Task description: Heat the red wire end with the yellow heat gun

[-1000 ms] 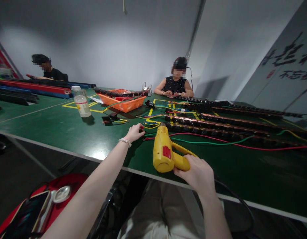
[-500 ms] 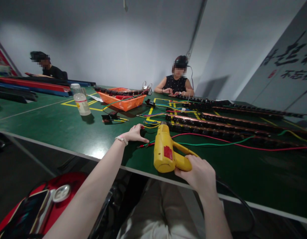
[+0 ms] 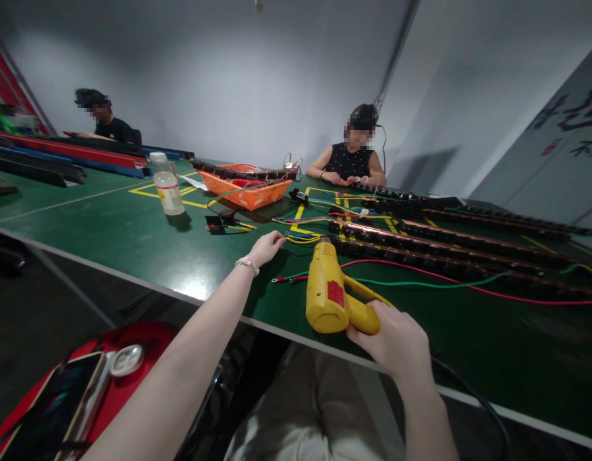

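Observation:
My right hand point(image 3: 396, 333) is wrapped round the handle of a yellow heat gun point(image 3: 327, 291), whose nozzle points away from me toward the bundle of wires. My left hand point(image 3: 268, 248) has its fingers pinched at the tips of thin yellow and blue wires point(image 3: 303, 238); the exact grip is partly hidden by the fingers. These wires run from the nearest long black bar with coppery strips point(image 3: 387, 250). Between my left hand and the heat gun lie a green wire point(image 3: 421, 283) and a red wire point(image 3: 473, 286), both ending in red-sleeved ring terminals point(image 3: 279, 280).
An orange basket point(image 3: 250, 197) holding dark bars stands mid-table, with a plastic bottle point(image 3: 169, 189) to its left. A small black part with wires point(image 3: 223, 223) lies nearer. Two people sit across the green table point(image 3: 132, 250). A red stool point(image 3: 147, 336) holds a phone point(image 3: 53, 410).
My left hand has closed from spread fingers to a pinch at the wire ends. My right hand keeps holding the heat gun. The whole view has shifted slightly.

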Demonstrator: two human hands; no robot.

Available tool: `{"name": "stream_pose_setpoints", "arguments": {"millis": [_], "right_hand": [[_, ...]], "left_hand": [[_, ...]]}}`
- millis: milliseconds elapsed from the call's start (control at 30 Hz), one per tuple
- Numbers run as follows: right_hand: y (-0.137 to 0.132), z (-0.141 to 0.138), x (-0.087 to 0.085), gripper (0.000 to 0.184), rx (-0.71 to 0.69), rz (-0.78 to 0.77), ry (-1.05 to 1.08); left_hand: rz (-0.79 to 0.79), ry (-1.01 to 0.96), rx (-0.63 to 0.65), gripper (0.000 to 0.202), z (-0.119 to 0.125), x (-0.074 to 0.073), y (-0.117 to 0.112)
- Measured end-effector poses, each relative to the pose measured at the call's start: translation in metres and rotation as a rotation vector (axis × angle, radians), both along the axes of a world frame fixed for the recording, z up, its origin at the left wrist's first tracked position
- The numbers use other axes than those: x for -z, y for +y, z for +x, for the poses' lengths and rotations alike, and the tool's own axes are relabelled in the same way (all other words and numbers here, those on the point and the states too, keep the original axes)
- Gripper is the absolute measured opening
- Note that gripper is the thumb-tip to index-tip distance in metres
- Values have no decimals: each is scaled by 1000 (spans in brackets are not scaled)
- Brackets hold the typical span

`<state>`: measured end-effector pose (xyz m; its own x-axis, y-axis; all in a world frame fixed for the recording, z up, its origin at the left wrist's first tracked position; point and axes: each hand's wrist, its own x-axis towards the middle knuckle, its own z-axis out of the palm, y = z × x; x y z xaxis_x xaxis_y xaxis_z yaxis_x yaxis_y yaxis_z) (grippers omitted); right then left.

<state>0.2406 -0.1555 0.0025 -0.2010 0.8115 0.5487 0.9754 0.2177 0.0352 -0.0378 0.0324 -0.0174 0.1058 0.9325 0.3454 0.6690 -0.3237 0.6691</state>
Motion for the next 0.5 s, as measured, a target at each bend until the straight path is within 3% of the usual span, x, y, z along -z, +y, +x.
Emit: {"name": "stream_pose_setpoints", "arguments": {"millis": [300, 500], "right_hand": [[2, -8, 3, 35, -21, -9, -22], [2, -30, 3, 35, -63, -52, -12]], "left_hand": [[8, 13, -165, 32, -2, 1, 2], [11, -8, -149, 36, -3, 2, 3]]}}
